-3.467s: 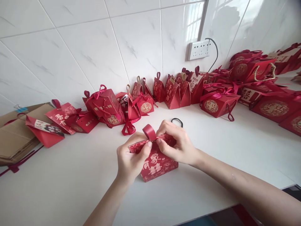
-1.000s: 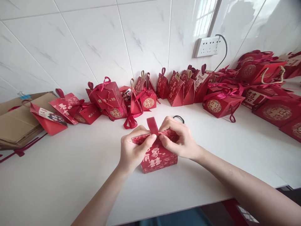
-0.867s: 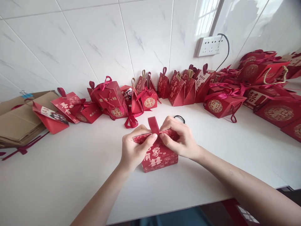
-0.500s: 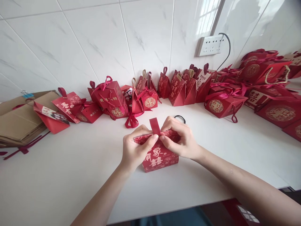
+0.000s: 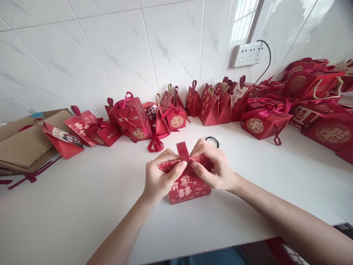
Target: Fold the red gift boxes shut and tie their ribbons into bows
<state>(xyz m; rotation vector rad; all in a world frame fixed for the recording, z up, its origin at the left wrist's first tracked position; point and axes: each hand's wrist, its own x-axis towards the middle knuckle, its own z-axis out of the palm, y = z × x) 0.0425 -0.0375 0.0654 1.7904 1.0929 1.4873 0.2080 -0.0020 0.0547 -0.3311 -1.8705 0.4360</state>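
A small red gift box with gold characters stands on the white counter in front of me. My left hand pinches the box's top edge on the left side. Pressing from the other side, my right hand pinches the top edge too. Between the two thumbs a red ribbon tab sticks straight up from the top seam. The box's far side is hidden behind my fingers.
A row of red gift boxes with ribbons lines the tiled wall, with more boxes piled at the right. Flat brown cardboard lies at the far left. A black hair tie sits behind the box. A white power strip hangs on the wall.
The ribbon loop that curled over the box top now stands as a flat upright tab. Both hands keep pinching the top edge; the view shifted slightly.
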